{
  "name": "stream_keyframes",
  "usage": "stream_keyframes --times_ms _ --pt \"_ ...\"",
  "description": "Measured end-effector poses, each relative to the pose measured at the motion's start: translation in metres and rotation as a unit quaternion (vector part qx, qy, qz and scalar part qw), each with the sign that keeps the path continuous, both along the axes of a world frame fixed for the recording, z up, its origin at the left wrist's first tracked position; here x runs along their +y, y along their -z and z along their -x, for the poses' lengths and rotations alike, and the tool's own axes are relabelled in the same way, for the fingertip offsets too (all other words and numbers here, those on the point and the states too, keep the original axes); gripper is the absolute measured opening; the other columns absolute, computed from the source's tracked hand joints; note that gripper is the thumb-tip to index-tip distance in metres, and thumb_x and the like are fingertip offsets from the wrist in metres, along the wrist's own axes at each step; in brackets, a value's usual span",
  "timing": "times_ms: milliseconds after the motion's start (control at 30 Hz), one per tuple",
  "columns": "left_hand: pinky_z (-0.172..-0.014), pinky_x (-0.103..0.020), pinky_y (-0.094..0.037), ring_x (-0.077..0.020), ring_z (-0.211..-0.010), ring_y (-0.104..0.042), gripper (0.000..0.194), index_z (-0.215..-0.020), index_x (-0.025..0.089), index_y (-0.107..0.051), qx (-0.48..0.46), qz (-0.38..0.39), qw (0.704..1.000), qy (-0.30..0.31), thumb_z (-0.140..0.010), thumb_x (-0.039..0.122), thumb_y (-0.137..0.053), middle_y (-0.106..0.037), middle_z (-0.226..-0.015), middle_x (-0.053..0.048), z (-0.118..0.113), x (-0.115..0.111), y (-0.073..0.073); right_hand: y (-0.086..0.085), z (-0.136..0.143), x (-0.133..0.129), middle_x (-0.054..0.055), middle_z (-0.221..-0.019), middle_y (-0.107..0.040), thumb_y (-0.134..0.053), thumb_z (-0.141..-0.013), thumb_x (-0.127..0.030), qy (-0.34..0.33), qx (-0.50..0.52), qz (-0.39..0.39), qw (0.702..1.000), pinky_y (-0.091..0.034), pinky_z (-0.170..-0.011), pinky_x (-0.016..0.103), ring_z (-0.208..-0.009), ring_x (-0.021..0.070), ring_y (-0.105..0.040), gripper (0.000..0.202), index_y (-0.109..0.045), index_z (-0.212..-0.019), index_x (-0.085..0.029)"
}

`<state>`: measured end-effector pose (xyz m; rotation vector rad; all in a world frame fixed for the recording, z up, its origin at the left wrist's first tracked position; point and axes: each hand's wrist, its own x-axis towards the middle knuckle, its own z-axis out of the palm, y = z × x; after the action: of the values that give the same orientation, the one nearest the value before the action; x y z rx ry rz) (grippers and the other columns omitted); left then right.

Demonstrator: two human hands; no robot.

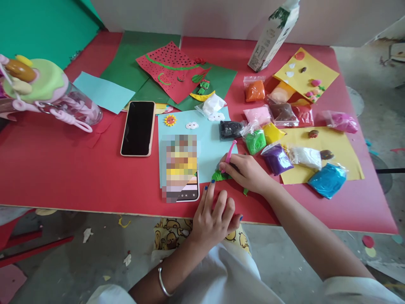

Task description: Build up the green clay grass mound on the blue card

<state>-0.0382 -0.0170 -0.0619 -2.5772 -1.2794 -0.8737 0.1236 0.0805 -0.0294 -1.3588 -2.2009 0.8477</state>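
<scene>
My right hand (249, 171) is closed around a slim pink modelling tool (232, 150). The tool's lower end is down at a flat patch of green clay (217, 175) near the bottom edge of a light blue sheet (207, 145). My left hand (217, 213) lies palm down with its fingers apart, one fingertip at the clay's lower edge. Left of the clay, a phone (190, 195) with a partly blurred screen lies on the sheet's lower edge. A small clay sun (170, 120) and clay clouds (192, 125) decorate the sheet's upper part.
Bagged clay, including green (255, 141), purple (278, 159) and blue (328, 180), lies right of the sheet. A dark-screened phone (138, 128) and a lidded bottle (80, 103) are at left. A carton (274, 36) stands behind, near watermelon artwork (172, 69).
</scene>
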Motion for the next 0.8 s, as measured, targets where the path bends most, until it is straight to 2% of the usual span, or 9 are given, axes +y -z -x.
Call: stream_keyframes --times_ms 267,433,600,700,800 --pt "-0.09 -0.043 -0.051 -0.0359 -0.117 -0.058 0.033 -0.098 0.012 -0.062 -0.003 0.0 1.0 0.0 -0.094 0.038 -0.043 -0.065 -0.102 -0.012 0.0 0.0 0.0 0.0 -0.001 0.0 0.004 -0.071 -0.064 -0.041 -0.099 -0.035 -0.001 0.009 0.0 1.0 -0.042 -0.057 0.026 -0.061 0.0153 -0.059 0.028 -0.055 -0.08 -0.019" --pt "-0.092 -0.043 -0.051 -0.0357 -0.12 -0.056 0.033 -0.099 0.012 -0.062 -0.005 0.003 1.0 0.001 -0.094 0.038 -0.043 -0.065 -0.102 -0.012 0.0 0.0 0.0 -0.002 0.0 0.0 0.001 -0.068 -0.063 -0.043 -0.098 -0.03 0.019 0.06 -0.018 0.998 -0.044 -0.056 0.024 -0.058 0.0135 -0.059 0.024 -0.054 -0.08 -0.019" --pt "-0.094 -0.042 -0.05 -0.0349 -0.119 -0.058 0.032 -0.1 0.014 -0.062 0.001 0.006 1.0 -0.006 -0.092 0.04 -0.046 -0.067 -0.102 -0.011 0.001 -0.001 0.001 -0.001 -0.001 0.003 0.002 -0.077 -0.067 -0.044 -0.098 -0.025 0.023 0.097 -0.107 0.989 -0.048 -0.063 0.024 -0.067 0.0136 -0.061 0.02 -0.056 -0.084 -0.019" --pt "-0.096 -0.043 -0.05 -0.0328 -0.114 -0.061 0.03 -0.1 0.013 -0.061 -0.003 0.003 1.0 -0.004 -0.092 0.038 -0.047 -0.067 -0.101 -0.012 0.001 -0.001 0.0 0.0 -0.007 0.004 0.004 -0.08 -0.066 -0.046 -0.097 -0.023 0.032 0.079 -0.167 0.982 -0.05 -0.068 0.026 -0.073 0.0151 -0.062 0.016 -0.059 -0.088 -0.02" --pt "-0.097 -0.043 -0.049 -0.0304 -0.11 -0.063 0.027 -0.098 0.012 -0.061 -0.01 0.009 1.0 0.002 -0.091 0.035 -0.047 -0.067 -0.1 -0.012 0.002 0.0 -0.002 -0.005 -0.019 0.0 0.006 -0.086 -0.066 -0.046 -0.097 -0.021 0.046 0.037 -0.196 0.979 -0.051 -0.071 0.03 -0.079 0.0174 -0.062 0.016 -0.062 -0.097 -0.02"
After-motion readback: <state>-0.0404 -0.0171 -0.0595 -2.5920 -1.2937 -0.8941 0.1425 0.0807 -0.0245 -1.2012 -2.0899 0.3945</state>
